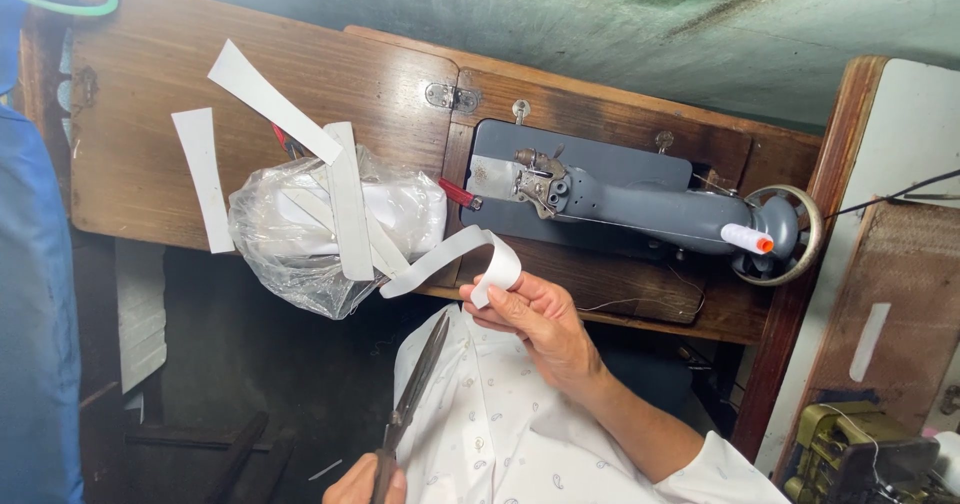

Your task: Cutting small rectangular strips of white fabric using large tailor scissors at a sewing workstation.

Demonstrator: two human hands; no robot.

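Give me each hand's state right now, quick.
Left hand: closed on the scissors, blades pointing up.
Right hand: pinching a curled white fabric strip.

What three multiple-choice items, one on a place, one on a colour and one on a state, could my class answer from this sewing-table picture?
1. Where does the clear plastic bag lie?
A. On the wooden table, to the left of the sewing machine in the picture
B. On the machine's handwheel
C. On the floor

2. What colour is the sewing machine's body?
A. Red
B. Grey
C. Yellow

3. How are the scissors placed?
A. Lying flat on the table
B. Hanging on the wall
C. Held in the left hand

Answers:
1 A: the plastic bag rests at the front edge of the wooden table, left of the sewing machine.
2 B: the machine's arm and bed are grey.
3 C: the left hand grips the handles of the scissors, with the blades pointing up towards the table.
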